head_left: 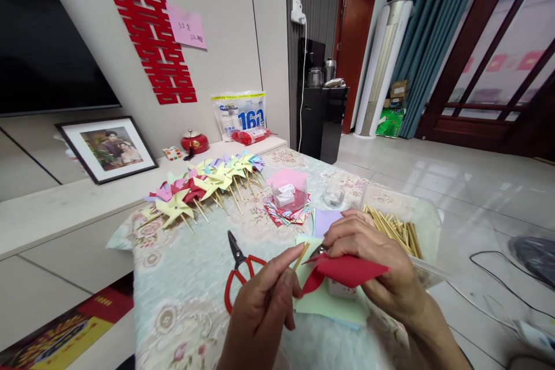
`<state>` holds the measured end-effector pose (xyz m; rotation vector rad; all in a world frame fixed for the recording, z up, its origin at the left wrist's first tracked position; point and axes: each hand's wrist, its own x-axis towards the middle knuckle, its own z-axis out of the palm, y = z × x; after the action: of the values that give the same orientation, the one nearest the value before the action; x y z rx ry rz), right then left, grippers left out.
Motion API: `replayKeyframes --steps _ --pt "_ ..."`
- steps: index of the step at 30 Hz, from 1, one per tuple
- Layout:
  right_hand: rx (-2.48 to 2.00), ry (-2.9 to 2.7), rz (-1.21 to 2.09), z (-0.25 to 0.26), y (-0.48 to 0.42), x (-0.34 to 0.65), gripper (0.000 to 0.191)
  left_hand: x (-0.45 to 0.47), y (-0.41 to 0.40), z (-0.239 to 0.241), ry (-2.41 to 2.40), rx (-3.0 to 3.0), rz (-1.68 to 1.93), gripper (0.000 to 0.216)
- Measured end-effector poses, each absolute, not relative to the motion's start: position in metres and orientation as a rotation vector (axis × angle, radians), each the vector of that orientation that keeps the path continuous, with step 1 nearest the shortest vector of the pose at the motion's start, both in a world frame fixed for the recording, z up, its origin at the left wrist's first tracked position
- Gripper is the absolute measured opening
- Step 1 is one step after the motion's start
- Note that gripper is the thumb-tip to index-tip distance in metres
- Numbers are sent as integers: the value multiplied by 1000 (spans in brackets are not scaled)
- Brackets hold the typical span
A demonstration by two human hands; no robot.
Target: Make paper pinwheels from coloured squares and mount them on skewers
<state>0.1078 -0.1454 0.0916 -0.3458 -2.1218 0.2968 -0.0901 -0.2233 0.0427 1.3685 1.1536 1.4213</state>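
My left hand is closed, thumb against fingers, around a thin wooden stick whose tip shows above the index finger. In my right hand a red paper pinwheel is gripped, its folded blades pointing toward my left hand. A shiny metal piece shows under the right fingers; its kind is unclear. Below the pinwheel lies a stack of pale green paper sheets, with a small white box partly hidden on it. Red-handled scissors rest left of my hands.
Finished paper pinwheels lie in a row at the back left. A clear tub stands on patterned paper squares. On the right, a plastic bin holds wooden sticks. A flowered cloth covers the table.
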Motion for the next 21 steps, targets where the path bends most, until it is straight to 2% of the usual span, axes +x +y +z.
replayKeyframes --steps 7,15,21 --pt "-311 -2125 336 89 -149 100 22 -84 -222 44 1319 1641 1522 32" --pt "-307 -2025 395 81 -147 94 22 -83 -223 44 1225 1770 1572 45" --pt "-317 -2018 400 79 -147 94 23 -82 -225 45 1235 1812 1591 45"
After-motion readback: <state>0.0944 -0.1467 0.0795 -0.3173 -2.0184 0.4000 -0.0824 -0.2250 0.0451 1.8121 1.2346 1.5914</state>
